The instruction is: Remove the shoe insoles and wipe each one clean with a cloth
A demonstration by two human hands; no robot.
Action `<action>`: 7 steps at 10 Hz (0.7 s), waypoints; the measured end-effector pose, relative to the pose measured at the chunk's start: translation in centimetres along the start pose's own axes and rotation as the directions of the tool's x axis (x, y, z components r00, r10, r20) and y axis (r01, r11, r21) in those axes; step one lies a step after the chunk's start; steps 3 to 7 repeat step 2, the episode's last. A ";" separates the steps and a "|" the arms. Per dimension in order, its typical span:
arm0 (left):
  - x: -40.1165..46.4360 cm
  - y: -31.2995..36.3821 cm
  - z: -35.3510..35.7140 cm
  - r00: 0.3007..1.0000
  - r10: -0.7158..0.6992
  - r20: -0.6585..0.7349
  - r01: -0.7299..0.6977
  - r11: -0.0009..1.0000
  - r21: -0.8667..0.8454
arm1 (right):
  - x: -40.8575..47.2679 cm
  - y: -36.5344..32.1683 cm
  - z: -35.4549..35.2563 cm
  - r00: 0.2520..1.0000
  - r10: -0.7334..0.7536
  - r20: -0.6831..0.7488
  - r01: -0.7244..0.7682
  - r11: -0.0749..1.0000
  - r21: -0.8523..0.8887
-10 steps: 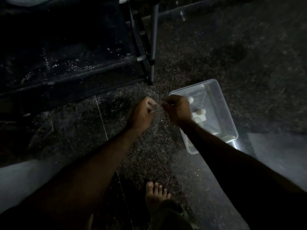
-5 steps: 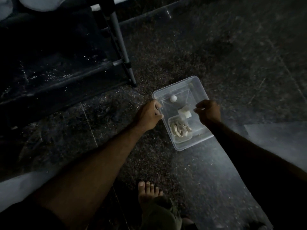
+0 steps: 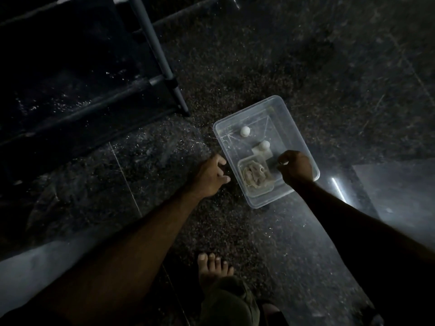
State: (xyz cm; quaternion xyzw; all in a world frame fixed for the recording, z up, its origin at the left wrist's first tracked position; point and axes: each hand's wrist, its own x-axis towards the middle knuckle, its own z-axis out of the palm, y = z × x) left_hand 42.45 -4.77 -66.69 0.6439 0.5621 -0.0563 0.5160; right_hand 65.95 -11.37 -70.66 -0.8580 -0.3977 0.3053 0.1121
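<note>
Clear glossy plastic tub (image 3: 297, 128) on speckled polished stone floor (image 3: 235, 67); matt metal leg (image 3: 155, 50).

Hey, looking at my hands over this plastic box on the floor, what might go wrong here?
The scene is very dark, so small things in the clear box are easy to miss. Your right hand hangs over the inner tub and could knock it or the white balls. Your bare foot is near the box.

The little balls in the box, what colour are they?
White, both balls, seen in the head view.
</note>
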 end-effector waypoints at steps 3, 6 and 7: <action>-1.0 0.5 -1.6 1.000 0.000 -0.029 -0.001 0.999 -0.048 | -0.2 -0.4 -0.6 0.999 0.004 -0.031 -0.001 0.996 0.089; -1.0 0.5 -1.6 1.000 0.000 -0.029 -0.001 0.999 -0.048 | -0.2 -0.4 -0.6 0.999 0.004 -0.031 -0.001 0.996 0.089; -1.0 0.5 -1.6 1.000 0.000 -0.029 -0.001 0.999 -0.048 | -0.2 -0.4 -0.6 0.999 0.004 -0.031 -0.001 0.996 0.089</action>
